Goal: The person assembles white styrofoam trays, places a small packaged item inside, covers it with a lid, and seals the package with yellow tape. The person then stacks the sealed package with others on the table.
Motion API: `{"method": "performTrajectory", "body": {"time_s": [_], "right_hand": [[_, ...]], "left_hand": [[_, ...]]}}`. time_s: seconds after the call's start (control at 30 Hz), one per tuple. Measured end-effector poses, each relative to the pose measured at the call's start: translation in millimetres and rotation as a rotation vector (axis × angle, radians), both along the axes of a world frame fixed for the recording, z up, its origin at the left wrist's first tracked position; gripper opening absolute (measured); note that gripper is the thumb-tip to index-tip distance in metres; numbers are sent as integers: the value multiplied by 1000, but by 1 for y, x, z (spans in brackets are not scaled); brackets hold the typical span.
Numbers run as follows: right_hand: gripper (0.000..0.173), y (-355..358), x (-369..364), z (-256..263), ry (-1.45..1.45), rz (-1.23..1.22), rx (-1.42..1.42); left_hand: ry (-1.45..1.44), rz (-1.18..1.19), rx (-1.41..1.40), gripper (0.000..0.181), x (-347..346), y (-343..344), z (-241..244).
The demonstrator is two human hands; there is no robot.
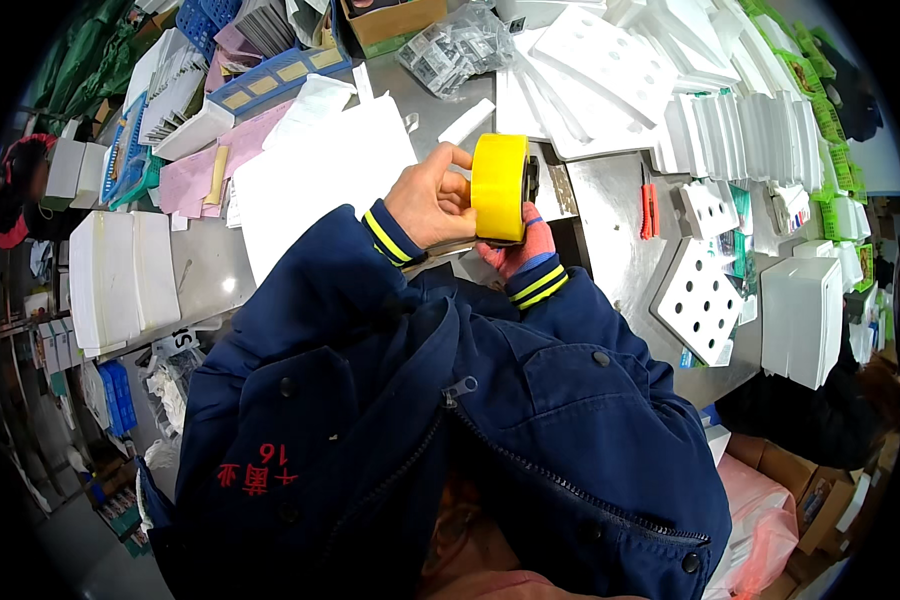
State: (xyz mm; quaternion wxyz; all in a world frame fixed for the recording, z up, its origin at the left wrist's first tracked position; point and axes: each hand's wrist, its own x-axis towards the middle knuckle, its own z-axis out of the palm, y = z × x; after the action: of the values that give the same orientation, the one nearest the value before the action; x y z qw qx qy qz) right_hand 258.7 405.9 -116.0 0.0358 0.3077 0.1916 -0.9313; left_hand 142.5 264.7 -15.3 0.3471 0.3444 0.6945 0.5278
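A large roll of yellow adhesive tape (499, 187), on what looks like a black tape dispenser, is held upright before my chest. My left hand (433, 196) is bare, its thumb and fingers at the roll's left side; whether it pinches the tape's end cannot be told. From below and to the right, my right hand (522, 240), in a pink and blue glove, grips the dispenser, with most of its fingers hidden behind the roll. White sheets (322, 180) lie flat on the metal table just left of my hands.
Around the metal table (607, 202) stand white foam panels (607, 60), a foam board with holes (699, 300), foam boxes (801, 311) and a red cutter (649, 210). At the back lies a clear bag of small parts (457, 49). Other people are at the far left and right edges.
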Motion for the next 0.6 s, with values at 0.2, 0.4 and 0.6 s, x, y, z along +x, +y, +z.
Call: {"method": "performTrajectory", "body": {"time_s": [0.2, 0.4, 0.6], "right_hand": [[48, -4, -3, 10, -8, -74, -53], [51, -2, -4, -5, 5, -31, -118], [52, -5, -3, -9, 2, -68, -257]], "left_hand": [[-28, -2, 39, 59, 11, 3, 4], [-2, 7, 57, 58, 9, 5, -9], [67, -5, 72, 56, 7, 9, -14]]}}
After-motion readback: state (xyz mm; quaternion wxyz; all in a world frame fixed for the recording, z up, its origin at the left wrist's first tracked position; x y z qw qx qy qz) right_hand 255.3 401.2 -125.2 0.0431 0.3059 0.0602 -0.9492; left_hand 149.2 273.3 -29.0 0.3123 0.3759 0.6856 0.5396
